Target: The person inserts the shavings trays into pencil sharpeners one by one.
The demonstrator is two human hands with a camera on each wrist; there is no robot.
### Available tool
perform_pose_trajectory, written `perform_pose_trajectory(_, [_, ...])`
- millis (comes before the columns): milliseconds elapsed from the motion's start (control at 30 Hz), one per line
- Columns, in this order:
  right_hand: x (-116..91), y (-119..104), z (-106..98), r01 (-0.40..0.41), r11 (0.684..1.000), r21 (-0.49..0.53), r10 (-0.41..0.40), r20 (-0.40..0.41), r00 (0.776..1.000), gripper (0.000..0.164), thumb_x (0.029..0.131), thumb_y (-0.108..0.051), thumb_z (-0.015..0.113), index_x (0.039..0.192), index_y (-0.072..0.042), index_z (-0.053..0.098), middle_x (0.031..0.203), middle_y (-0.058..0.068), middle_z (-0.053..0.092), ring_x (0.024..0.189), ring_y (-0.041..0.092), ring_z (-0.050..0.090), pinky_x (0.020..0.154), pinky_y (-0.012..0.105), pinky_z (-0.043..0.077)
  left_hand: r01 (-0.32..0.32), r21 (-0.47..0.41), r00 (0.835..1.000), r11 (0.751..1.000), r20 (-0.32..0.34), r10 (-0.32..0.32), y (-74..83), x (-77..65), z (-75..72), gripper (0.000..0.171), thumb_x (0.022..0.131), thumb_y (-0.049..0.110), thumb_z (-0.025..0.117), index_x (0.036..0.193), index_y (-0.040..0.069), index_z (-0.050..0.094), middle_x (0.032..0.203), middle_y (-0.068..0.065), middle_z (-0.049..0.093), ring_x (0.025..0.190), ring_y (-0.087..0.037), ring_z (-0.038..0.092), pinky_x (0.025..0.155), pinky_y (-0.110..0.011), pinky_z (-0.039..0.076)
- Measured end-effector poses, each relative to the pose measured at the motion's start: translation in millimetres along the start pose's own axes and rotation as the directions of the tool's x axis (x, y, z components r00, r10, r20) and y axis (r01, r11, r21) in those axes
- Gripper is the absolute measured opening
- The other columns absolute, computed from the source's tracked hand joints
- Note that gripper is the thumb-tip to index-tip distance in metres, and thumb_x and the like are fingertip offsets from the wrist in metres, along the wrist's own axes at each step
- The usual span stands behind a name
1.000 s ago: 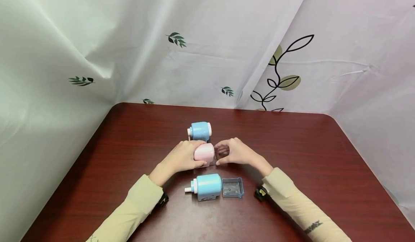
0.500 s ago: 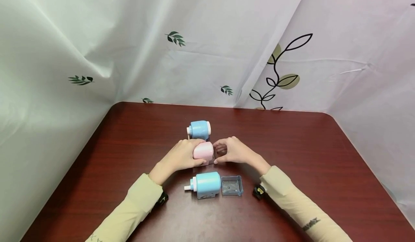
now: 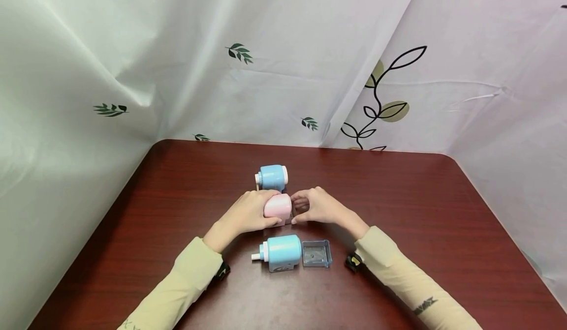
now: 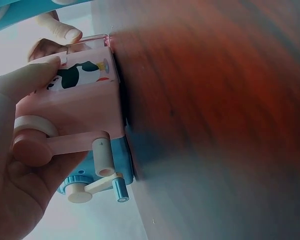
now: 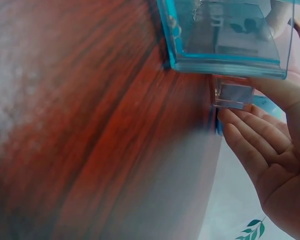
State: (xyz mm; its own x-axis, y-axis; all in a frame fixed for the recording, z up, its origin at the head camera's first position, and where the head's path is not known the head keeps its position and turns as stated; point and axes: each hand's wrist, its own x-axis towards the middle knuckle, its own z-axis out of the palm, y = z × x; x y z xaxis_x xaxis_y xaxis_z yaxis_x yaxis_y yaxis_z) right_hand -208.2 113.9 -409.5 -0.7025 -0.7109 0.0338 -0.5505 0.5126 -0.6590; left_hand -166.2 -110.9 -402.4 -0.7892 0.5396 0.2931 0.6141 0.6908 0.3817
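Observation:
My left hand (image 3: pixel 250 212) grips a pink crank pencil sharpener (image 3: pixel 278 207) around its body on the table. In the left wrist view the thumb lies over its printed side, near the pink crank handle (image 4: pixel 77 144). At the sharpener's right end, my right hand (image 3: pixel 321 206) pinches the small clear pinkish shavings drawer (image 5: pixel 235 94), thumb on one side and fingers on the other. The drawer sticks out a little from the body. Nearer the front stands a light blue pencil sharpener (image 3: pixel 284 250), with a clear bluish drawer (image 3: pixel 316 254) by its right end.
Behind the pink sharpener stands another blue crank sharpener (image 3: pixel 272 177), close to my left fingers. All of this is on a dark red-brown wooden table (image 3: pixel 398 212). A white curtain (image 3: pixel 266 94) with leaf prints hangs beyond the back edge.
My right hand has shifted slightly left toward the pink sharpener, and less of its clear drawer shows now. The left hand keeps its grip; the blue sharpeners have stayed put.

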Motion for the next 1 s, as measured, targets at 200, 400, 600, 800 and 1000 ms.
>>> perform_pose_trajectory(200, [0.6,-1.2,0.9,0.016,1.000,-0.006,-0.016,-0.001,1.000,0.050,0.068,-0.030,0.079,0.108,-0.005,0.061,0.100,0.007,0.068,0.088,0.004,0.061,0.074,0.020,0.050,-0.003,-0.002,1.000,1.000,-0.001,0.003,0.0,0.0,0.0,0.052,0.069,0.036,0.075,0.111,0.009,0.059,0.094,-0.002,0.065,0.071,-0.012,0.055,0.062,-0.032,0.048])
perform_pose_trajectory(400, [4.0,-2.0,2.0,0.030,1.000,0.002,-0.030,-0.002,1.000,0.049,0.066,-0.029,0.080,0.106,-0.006,0.062,0.097,0.006,0.069,0.087,0.004,0.062,0.072,0.019,0.050,0.000,0.004,1.000,1.000,-0.002,0.000,-0.8,0.0,0.6,0.052,0.069,0.037,0.075,0.110,0.010,0.059,0.093,-0.002,0.065,0.071,-0.011,0.055,0.062,-0.032,0.048])
perform_pose_trajectory(600, [6.0,-0.7,2.5,0.044,0.998,0.034,-0.045,0.007,0.999,0.051,0.066,-0.028,0.080,0.107,-0.005,0.062,0.098,0.007,0.069,0.087,0.005,0.062,0.072,0.019,0.050,-0.009,0.002,1.000,1.000,-0.003,0.009,-0.4,1.1,0.5,0.051,0.069,0.037,0.075,0.109,0.009,0.059,0.093,-0.002,0.065,0.071,-0.011,0.055,0.063,-0.032,0.048])
perform_pose_trajectory(800, [7.6,-3.9,-0.1,0.054,0.999,-0.007,-0.053,0.038,0.998,0.052,0.067,-0.029,0.079,0.110,-0.005,0.061,0.100,0.006,0.068,0.089,0.003,0.061,0.074,0.020,0.050,-0.022,0.008,1.000,1.000,-0.010,0.022,-1.4,2.4,0.2,0.051,0.068,0.037,0.076,0.108,0.010,0.060,0.092,-0.002,0.065,0.071,-0.012,0.055,0.062,-0.033,0.048])
perform_pose_trajectory(1000, [9.0,-4.6,-1.7,0.064,0.997,-0.045,-0.062,0.049,0.997,0.051,0.068,-0.030,0.078,0.109,-0.006,0.061,0.099,0.004,0.069,0.088,0.002,0.061,0.074,0.021,0.050,-0.015,-0.001,1.000,1.000,0.002,0.015,-1.0,3.7,0.2,0.051,0.068,0.036,0.076,0.109,0.010,0.059,0.092,-0.002,0.064,0.071,-0.012,0.055,0.063,-0.032,0.048])
